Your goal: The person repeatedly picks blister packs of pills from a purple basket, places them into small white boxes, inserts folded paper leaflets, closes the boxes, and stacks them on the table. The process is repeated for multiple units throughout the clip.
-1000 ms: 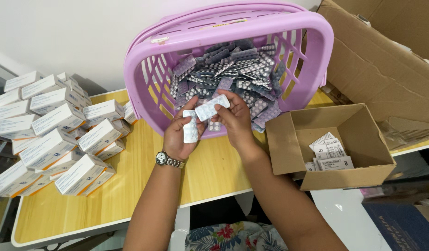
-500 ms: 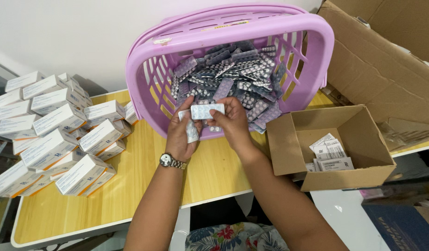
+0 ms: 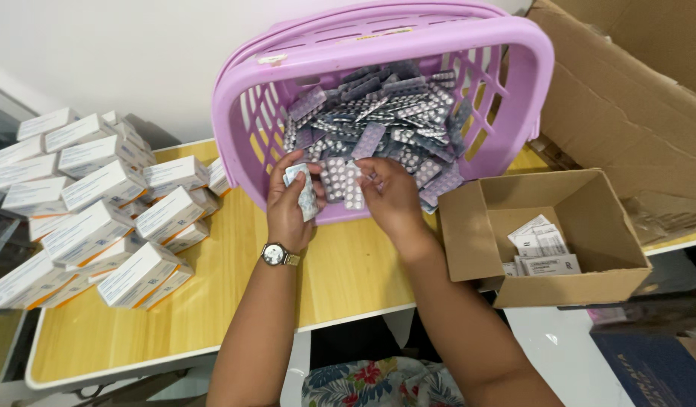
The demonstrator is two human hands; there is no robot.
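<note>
Nearest, on the yellow table [image 3: 212, 301]: left hand [image 3: 289, 202], fingers curled around one small stack of blister strips [image 3: 302, 188] held upright for gathering; right hand [image 3: 389, 194], fingertips pinching one further blister strip [image 3: 340, 183] at the basket's lip. Beyond: one lilac basket [image 3: 378, 38], tipped toward the person so its heap of strips, too many to count, slides within reach. Flanking: one open carton [image 3: 544, 241] with a few leaflets; roughly twenty white medicine boxes [image 3: 99, 218] stacked left.

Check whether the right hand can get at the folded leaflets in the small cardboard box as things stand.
Probably yes: the small cardboard box is open-topped beside the right hand, and nothing covers the leaflets.
</note>
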